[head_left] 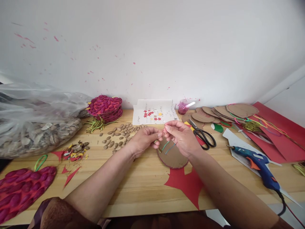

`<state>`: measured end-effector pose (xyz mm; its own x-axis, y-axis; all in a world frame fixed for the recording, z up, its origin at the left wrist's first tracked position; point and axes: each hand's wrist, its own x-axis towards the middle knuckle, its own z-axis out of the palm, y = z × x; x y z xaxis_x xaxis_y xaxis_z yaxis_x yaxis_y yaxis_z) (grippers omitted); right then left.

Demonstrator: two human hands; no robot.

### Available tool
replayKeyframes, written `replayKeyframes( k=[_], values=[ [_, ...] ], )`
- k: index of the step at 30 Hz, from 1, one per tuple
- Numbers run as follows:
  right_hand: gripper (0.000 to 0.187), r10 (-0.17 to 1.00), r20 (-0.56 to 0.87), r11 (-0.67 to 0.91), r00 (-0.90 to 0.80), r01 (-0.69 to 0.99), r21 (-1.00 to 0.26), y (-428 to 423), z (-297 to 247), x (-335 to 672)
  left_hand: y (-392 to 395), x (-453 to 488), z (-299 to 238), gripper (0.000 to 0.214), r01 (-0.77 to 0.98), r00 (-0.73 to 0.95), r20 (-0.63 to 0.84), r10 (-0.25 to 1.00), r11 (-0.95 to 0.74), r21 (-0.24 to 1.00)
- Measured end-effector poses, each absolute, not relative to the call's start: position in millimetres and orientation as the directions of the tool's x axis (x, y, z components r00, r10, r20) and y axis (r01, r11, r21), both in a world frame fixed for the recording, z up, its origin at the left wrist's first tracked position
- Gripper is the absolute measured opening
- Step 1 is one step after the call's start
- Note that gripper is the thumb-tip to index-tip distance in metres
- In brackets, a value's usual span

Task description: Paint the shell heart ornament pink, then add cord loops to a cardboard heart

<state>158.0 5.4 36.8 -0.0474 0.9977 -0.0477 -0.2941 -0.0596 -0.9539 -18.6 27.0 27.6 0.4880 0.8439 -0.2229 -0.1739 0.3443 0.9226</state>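
Note:
Both my hands meet over the middle of the wooden table (133, 187). My left hand (144, 140) is closed in a pinch on thin coloured cords (166, 147) that hang down, green and blue. My right hand (182, 136) pinches the same cords from the other side, fingers pressed together. Under the hands lies a brown cardboard cut-out (172, 156), roughly round, with a red paper scrap (187, 184) in front of it.
Black scissors (203, 136) and a blue glue gun (258, 163) lie to the right, beside stacked cardboard shapes (226, 113) and red sheets. Left: loose seeds (118, 135), a plastic bag of husks (35, 127), red seed-covered pieces (21, 189), paper with stars (153, 113).

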Motion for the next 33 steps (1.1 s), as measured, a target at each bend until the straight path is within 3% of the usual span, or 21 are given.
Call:
replayKeyframes(
  k=[11, 16, 19, 23, 27, 33],
  values=[
    [0.031, 0.997, 0.024, 0.001, -0.079, -0.282, -0.959, 6.0, 35.6, 158.1, 23.3, -16.6, 27.0, 0.024, -0.031, 0.51, -0.223, 0.831, 0.277, 0.96],
    [0.035, 1.0, 0.028, 0.031, 0.015, -0.275, -0.961, 9.5, 38.5, 165.5, 28.0, -18.1, 25.8, 0.034, -0.188, 0.447, -0.238, 0.862, 0.351, 0.917],
    [0.034, 1.0, 0.011, 0.011, -0.003, -0.087, -0.996, 11.1, 42.0, 171.7, 31.1, -19.7, 25.3, 0.037, -0.3, 0.443, -0.235, 0.865, 0.39, 0.871],
    [0.022, 0.988, 0.005, 0.042, -0.151, 0.243, -0.969, 9.5, 40.0, 172.7, 32.2, -20.2, 26.3, 0.039, -0.377, 0.436, -0.228, 0.87, 0.407, 0.832],
    [0.021, 0.961, -0.061, 0.019, -0.27, 0.285, -0.958, 7.6, 31.7, 168.0, 32.6, -19.9, 28.2, 0.043, -0.41, 0.4, -0.239, 0.885, 0.406, 0.817],
    [0.023, 0.989, -0.01, 0.038, -0.147, 0.324, -0.945, 8.9, 34.9, 169.8, 32.3, -20.5, 29.2, 0.044, -0.39, 0.416, -0.236, 0.878, 0.407, 0.826]
  ],
)
